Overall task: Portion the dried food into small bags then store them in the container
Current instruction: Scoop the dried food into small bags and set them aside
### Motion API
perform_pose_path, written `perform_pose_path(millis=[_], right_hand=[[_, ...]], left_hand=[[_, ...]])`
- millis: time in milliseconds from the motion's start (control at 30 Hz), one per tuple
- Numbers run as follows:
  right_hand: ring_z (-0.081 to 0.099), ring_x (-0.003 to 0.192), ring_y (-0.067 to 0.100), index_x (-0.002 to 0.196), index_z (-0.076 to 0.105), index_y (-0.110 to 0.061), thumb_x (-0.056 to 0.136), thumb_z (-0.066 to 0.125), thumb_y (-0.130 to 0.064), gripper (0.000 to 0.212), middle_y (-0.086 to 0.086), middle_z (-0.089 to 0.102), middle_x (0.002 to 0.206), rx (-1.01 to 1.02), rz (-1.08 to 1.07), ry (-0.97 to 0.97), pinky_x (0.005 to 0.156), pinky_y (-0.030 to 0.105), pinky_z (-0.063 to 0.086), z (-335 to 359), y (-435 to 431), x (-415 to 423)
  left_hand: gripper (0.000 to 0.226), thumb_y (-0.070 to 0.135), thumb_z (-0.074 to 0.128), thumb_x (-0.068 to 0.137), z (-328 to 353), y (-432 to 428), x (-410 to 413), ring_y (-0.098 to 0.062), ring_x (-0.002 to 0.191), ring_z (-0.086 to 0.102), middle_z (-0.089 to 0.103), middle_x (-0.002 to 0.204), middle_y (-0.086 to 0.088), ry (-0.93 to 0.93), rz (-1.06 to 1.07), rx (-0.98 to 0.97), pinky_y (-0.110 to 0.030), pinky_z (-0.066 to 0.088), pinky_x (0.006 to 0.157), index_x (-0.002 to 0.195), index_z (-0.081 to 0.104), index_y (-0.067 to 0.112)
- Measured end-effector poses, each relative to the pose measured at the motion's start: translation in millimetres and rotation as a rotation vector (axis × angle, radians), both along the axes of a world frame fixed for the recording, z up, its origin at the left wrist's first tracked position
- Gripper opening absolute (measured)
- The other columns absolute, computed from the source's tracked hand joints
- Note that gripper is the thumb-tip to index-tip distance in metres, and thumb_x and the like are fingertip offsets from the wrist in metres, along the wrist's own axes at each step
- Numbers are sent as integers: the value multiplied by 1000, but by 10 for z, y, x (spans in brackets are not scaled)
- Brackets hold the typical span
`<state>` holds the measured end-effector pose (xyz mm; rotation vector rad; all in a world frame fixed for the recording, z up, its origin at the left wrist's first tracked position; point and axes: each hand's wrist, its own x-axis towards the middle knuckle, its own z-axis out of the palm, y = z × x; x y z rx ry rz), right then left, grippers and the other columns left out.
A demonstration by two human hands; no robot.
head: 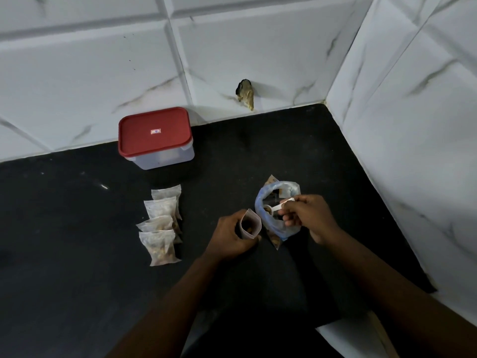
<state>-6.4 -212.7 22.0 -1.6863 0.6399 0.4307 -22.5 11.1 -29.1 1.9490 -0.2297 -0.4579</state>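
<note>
The countertop (77, 254) looks like smooth black stone with a dull sheen. The wall tiles (77, 73) are glossy white, veined like marble. The container (165, 160) is frosted plastic under a smooth red plastic lid (154, 130). The filled small bags (160, 228), open small bag (249, 224) and large bag (289, 192) are thin, crinkled clear plastic film. The scoop (280, 205) is white plastic.

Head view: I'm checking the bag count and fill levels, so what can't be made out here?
All in the head view:
Container contents: hidden by its red lid and cloudy wall.
Filled bags: they overlap, so the exact count is unsure.
Open small bag: the left hand wraps its lower part, hiding the fill level.
Scoop in the right hand: too small and blurred to judge its load.
</note>
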Motion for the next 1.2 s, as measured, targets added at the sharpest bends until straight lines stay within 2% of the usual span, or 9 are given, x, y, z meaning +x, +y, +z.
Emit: perform_pose_path(millis=[67, 233, 400, 600, 700, 800, 933, 1033, 1200], right_hand=[[72, 69, 15, 99, 75, -8, 94, 65, -6, 11, 11, 77, 84, 40, 14, 8, 61, 23, 55, 3, -15, -16], [67, 62, 14, 101, 74, -17, 97, 59, -6, 19, 10, 77, 82, -61, 143, 24, 56, 23, 52, 38, 8, 47], [62, 64, 10, 110, 73, -9, 99, 54, -9, 21, 13, 78, 92, 182, 79, 152, 58, 21, 49, 74, -65, 60], [65, 66, 9, 117, 71, -5, 96, 58, -6, 25, 12, 78, 97, 392, -63, 252, 57, 18, 52, -44, -265, -18], [64, 67, 8, 117, 71, -10, 98, 57, -10, 24, 11, 78, 100, 319, 45, 193, 58, 19, 51, -50, -234, -41], [60, 66, 8, 115, 72, -13, 99, 58, -12, 22, 9, 77, 97, 234, 158, 126, 59, 21, 48, -42, -166, -50], [57, 61, 6, 117, 72, -8, 97, 58, -10, 25, 9, 76, 95, 377, 34, 193, 54, 17, 47, -73, -258, -46], [56, 55, 6, 117, 69, -5, 96, 59, -10, 24, 7, 75, 86, 444, -57, 242, 46, 14, 45, -59, -348, -69], [55, 58, 6, 119, 69, -4, 96, 60, -12, 26, 6, 74, 85, 555, -121, 256, 47, 12, 46, -81, -366, -134]], left_hand=[[44, 14, 85, 81, -9, 4, 0, 5, 105, 66, 70, 109, 13, -2, -3, 5, -9, 50, 86, 113, 63, 34], [46, 16, 85, 81, -27, 4, 0, 7, 106, 64, 69, 111, 14, 2, -4, 22, -9, 50, 88, 115, 61, 35], [44, 16, 85, 81, 4, 16, 0, 8, 104, 64, 69, 110, 15, 19, 5, 7, -7, 49, 86, 112, 62, 37], [43, 17, 84, 80, -9, 9, -28, -1, 111, 65, 68, 117, 12, -41, -7, -33, -19, 54, 94, 119, 67, 25], [45, 21, 83, 78, -13, -5, -27, -7, 114, 66, 67, 120, 11, -75, -27, -45, -24, 55, 97, 121, 67, 22], [43, 15, 83, 80, -23, -3, -28, -7, 112, 67, 70, 117, 10, -68, -35, -53, -24, 55, 96, 119, 69, 22], [48, 14, 83, 81, -26, 21, -30, -4, 117, 65, 67, 125, 10, -49, -50, -60, -21, 53, 99, 126, 67, 21], [51, 16, 83, 81, -34, 32, -28, -2, 119, 62, 63, 128, 13, -45, -48, -53, -19, 51, 99, 128, 66, 24], [49, 17, 83, 80, -27, 20, -37, -6, 118, 63, 63, 126, 12, -70, -50, -59, -21, 53, 98, 126, 66, 24]])
